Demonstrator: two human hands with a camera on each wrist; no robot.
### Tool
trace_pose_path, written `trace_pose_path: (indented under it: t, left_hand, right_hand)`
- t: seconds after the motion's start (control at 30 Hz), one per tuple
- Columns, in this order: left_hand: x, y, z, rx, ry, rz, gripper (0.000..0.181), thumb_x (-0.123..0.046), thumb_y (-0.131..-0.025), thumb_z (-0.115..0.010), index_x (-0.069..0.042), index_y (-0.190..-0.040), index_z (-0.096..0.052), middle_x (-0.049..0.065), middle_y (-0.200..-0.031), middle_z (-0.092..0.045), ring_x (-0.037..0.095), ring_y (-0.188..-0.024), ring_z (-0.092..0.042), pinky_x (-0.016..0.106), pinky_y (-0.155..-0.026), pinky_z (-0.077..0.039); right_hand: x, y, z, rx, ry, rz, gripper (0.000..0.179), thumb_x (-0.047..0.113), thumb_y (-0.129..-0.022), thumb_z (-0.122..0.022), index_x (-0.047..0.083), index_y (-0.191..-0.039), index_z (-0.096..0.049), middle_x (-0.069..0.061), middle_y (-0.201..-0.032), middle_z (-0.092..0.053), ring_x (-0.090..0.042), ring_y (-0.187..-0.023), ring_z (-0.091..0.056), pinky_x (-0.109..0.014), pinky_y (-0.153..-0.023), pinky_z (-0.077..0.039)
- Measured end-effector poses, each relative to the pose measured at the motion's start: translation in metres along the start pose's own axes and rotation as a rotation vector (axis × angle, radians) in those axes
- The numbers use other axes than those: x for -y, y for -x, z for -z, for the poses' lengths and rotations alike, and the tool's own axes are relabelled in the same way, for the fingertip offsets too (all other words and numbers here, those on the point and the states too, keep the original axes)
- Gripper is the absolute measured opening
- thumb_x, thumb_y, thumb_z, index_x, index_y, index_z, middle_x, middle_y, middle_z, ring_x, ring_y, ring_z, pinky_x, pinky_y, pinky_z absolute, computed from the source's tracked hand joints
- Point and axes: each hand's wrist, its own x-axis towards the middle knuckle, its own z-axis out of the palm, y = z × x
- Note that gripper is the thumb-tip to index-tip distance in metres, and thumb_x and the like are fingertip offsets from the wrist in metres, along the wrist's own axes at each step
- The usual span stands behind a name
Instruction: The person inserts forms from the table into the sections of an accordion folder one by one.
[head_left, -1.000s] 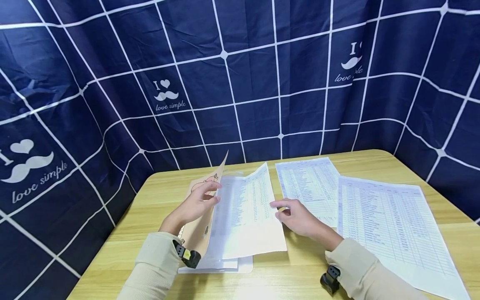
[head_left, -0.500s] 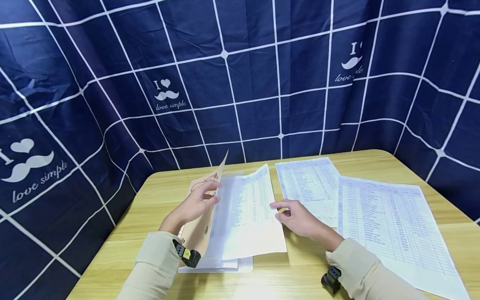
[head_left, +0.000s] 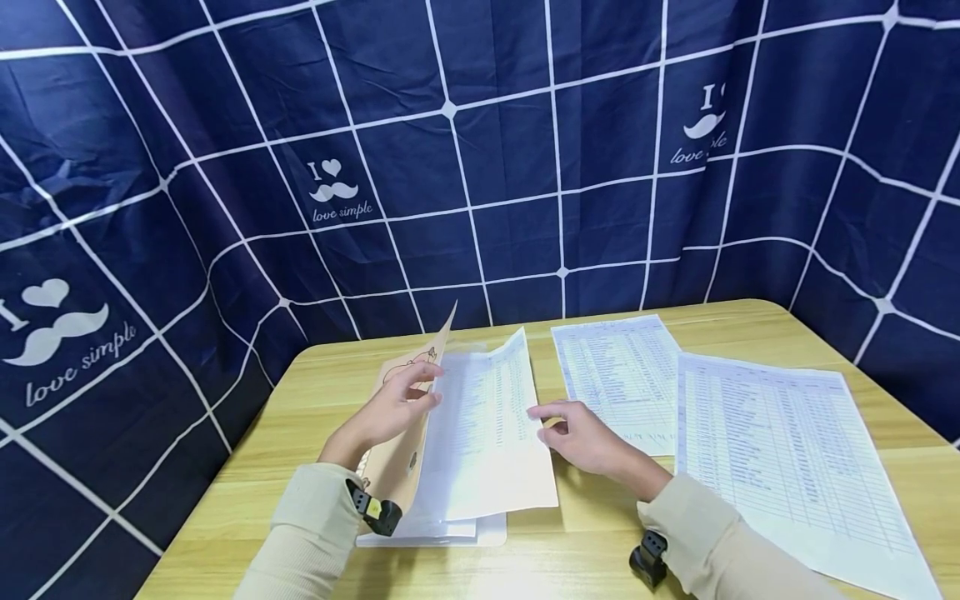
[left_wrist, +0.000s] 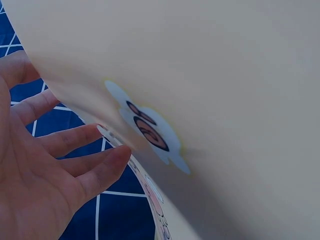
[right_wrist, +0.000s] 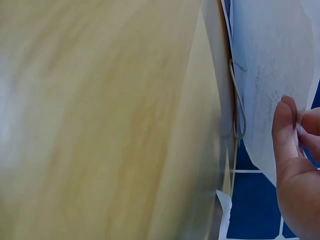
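In the head view a folder with a peach cover [head_left: 390, 475] and cartoon drawings lies at the middle left of the table, its cover raised steeply. My left hand [head_left: 393, 408] grips that cover by its upper edge; the left wrist view shows fingers [left_wrist: 75, 142] at the curved edge, beside a snail-like picture. Over the folder's white base [head_left: 491, 531] stretches a printed sheet [head_left: 495, 450], right edge lifted. Thumb and fingers of my right hand [head_left: 592, 437] pinch this edge. From the right wrist, the sheet's back [right_wrist: 265, 75] is visible above the thumb.
Two more printed sheets lie to the right: one farther back [head_left: 615, 358], another nearer and larger [head_left: 787, 450], overlapping in this view. A thin cord loop [right_wrist: 242, 112] hangs by the folder's edge. Behind the wooden table [head_left: 292, 400] hangs a dark blue curtain [head_left: 510, 167] with white lines.
My right hand has shifted slightly left, bringing the sheet's right edge left over the folder. The left hand and the raised cover stay put.
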Motion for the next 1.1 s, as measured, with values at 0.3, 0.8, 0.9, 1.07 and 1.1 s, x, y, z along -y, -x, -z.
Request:
trace_pose_path:
  t: [0.3,0.8,0.9,1.07,1.1]
  left_hand:
    - [-0.007,0.000,0.001,-0.001,0.003,-0.014,0.035,0.001,-0.089,-0.052,0.008,-0.123,-0.050,0.022,-0.129,-0.050,0.035,-0.112,-0.054,0.046,-0.094,-0.048]
    - [-0.035,0.011,0.006,0.012,0.033,0.022,0.035,0.001,-0.089,-0.052,0.010,-0.123,-0.049,0.025,-0.130,-0.048,0.039,-0.109,-0.056,0.046,-0.093,-0.049]
    - [-0.035,0.010,0.006,0.011,0.020,0.019,0.035,0.001,-0.089,-0.052,0.010,-0.123,-0.049,0.024,-0.130,-0.049,0.038,-0.110,-0.056,0.045,-0.093,-0.049]
    - [-0.036,0.010,0.006,0.009,0.009,0.004,0.035,0.001,-0.089,-0.052,0.010,-0.122,-0.050,0.024,-0.128,-0.050,0.036,-0.112,-0.054,0.046,-0.095,-0.047]
    - [-0.036,0.010,0.006,0.009,0.008,-0.002,0.035,0.001,-0.088,-0.052,0.010,-0.122,-0.050,0.024,-0.128,-0.050,0.036,-0.112,-0.054,0.046,-0.095,-0.047]
  right_hand:
    - [0.001,-0.002,-0.004,0.037,-0.018,0.004,0.036,0.002,-0.092,-0.051,0.000,-0.128,-0.055,-0.022,-0.135,-0.049,-0.011,-0.055,-0.041,-0.026,-0.058,-0.045]
    - [0.006,-0.005,-0.013,0.045,-0.012,0.027,0.036,0.002,-0.091,-0.052,-0.001,-0.127,-0.056,-0.021,-0.132,-0.051,-0.014,-0.077,-0.056,-0.023,-0.065,-0.048]
    - [0.007,-0.006,-0.015,0.058,-0.030,0.035,0.037,0.001,-0.091,-0.052,-0.001,-0.128,-0.055,-0.023,-0.132,-0.051,-0.013,-0.066,-0.052,-0.022,-0.059,-0.046]
    - [0.007,-0.007,-0.016,0.069,-0.049,0.046,0.037,0.001,-0.090,-0.052,-0.002,-0.128,-0.055,-0.023,-0.132,-0.051,-0.011,-0.059,-0.047,-0.021,-0.054,-0.043]
    - [0.007,-0.007,-0.016,0.071,-0.050,0.048,0.037,0.001,-0.090,-0.052,-0.003,-0.128,-0.055,-0.023,-0.132,-0.051,-0.011,-0.060,-0.048,-0.021,-0.055,-0.043]
